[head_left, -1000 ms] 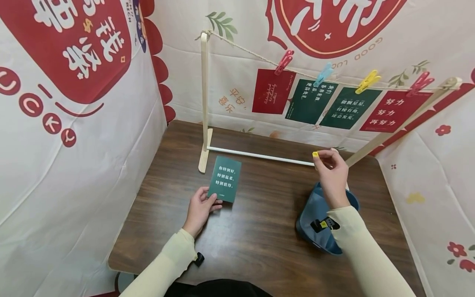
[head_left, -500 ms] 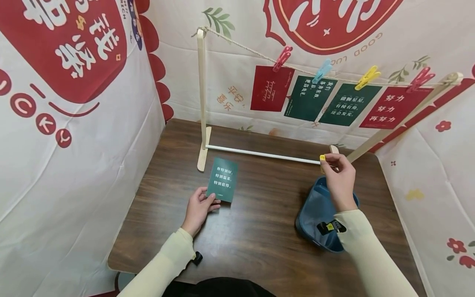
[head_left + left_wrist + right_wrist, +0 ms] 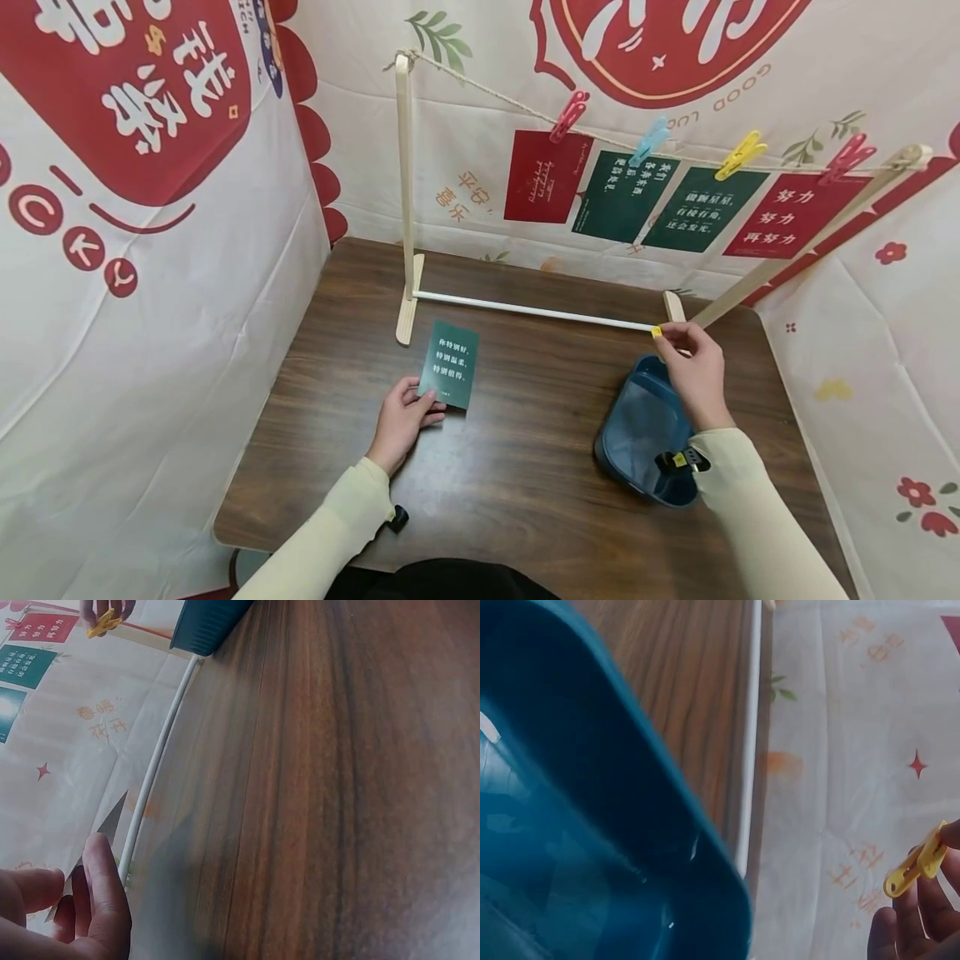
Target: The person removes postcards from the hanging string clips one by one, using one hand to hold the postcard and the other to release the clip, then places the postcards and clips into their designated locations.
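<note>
My left hand (image 3: 400, 423) pinches the lower edge of a green card (image 3: 453, 358) with white lettering, held above the table's left half. In the left wrist view this card (image 3: 114, 819) shows nearly edge-on between thumb and fingers (image 3: 106, 889). My right hand (image 3: 699, 371) pinches a small yellow clothespin (image 3: 917, 864) above the far side of the blue bin (image 3: 637, 442). Most of the clothespin hides behind the fingers in the head view. A wooden rack carries a string (image 3: 487, 86) behind both hands, where red and green cards hang from clothespins.
The rack's left post (image 3: 405, 167) stands on a flat wooden foot (image 3: 408, 312). A white rod (image 3: 525, 310) runs low between the posts. Hanging cards such as a red card (image 3: 543, 187) fill the string's middle and right. Printed cloth (image 3: 360, 150) walls the brown table (image 3: 525, 467).
My right hand has moved a little to the right and down in the head view with the yellow clothespin. My left hand still holds the green card in nearly the same place.
</note>
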Available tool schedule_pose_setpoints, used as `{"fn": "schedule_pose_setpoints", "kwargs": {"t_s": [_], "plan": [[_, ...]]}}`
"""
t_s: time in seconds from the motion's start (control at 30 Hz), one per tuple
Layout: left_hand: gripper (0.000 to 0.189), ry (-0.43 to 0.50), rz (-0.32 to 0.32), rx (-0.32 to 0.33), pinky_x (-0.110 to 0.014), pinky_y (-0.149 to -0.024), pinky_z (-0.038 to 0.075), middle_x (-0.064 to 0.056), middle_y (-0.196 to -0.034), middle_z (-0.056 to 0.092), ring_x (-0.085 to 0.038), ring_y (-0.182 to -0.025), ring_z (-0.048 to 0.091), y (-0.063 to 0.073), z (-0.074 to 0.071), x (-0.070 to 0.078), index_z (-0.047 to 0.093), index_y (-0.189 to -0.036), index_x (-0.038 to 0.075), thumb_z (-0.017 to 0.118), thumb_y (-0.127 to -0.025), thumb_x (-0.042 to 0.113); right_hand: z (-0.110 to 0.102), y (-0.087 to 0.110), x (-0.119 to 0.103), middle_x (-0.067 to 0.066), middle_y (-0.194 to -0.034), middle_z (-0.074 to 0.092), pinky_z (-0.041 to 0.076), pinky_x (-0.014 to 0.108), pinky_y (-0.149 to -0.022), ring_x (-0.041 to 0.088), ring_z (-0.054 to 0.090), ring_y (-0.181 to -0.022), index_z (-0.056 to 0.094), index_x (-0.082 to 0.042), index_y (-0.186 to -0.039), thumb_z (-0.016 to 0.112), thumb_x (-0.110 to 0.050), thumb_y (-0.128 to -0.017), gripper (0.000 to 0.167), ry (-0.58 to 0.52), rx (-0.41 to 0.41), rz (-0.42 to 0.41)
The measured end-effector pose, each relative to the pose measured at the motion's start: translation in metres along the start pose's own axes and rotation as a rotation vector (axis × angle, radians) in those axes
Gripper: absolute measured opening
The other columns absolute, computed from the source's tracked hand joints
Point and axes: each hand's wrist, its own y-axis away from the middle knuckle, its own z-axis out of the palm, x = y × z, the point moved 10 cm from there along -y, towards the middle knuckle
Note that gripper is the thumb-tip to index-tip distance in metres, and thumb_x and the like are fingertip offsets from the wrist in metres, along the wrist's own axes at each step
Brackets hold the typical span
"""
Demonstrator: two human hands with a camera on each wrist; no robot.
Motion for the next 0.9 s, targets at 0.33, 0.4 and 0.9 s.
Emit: {"fn": "schedule_pose_setpoints", "kwargs": {"t_s": [0.33,0.4,0.9], "plan": [[0.025,-0.034,-0.02,0.018,-0.043,-0.084,0.067,-0.026,-0.114,0.072,-0.038,-0.098,0.077,-0.002,-0.003,-0.004,0.058,-0.133,-0.006,0.064,-0.11,0.003,0.004,0.005,0.028,0.021,-0.115,0.066,0.045,0.012,-0.075,0.017,0.057,-0.096,0.062,0.003,-0.122,0.065,-0.011,-0.11,0.019,0.234,-0.171,-0.082],[0.026,-0.037,-0.019,0.017,-0.043,-0.083,0.067,-0.026,-0.114,0.072,-0.036,-0.097,0.077,-0.003,-0.003,-0.005,0.058,-0.133,-0.006,0.065,-0.11,0.003,0.004,0.006,0.033,0.023,-0.115,0.068,0.046,0.013,-0.075,0.021,0.058,-0.096,0.064,0.002,-0.12,0.064,-0.008,-0.11,0.014,0.276,-0.201,-0.101],[0.027,-0.034,-0.055,0.017,-0.041,-0.083,0.067,-0.026,-0.11,0.073,-0.038,-0.097,0.077,-0.002,-0.006,-0.014,0.057,-0.134,-0.006,0.064,-0.11,0.005,0.035,0.014,0.078,0.017,-0.106,0.076,0.056,0.04,-0.07,0.032,0.069,-0.092,0.076,0.002,-0.117,0.066,-0.008,-0.109,0.016,0.469,-0.529,-0.117]]}}
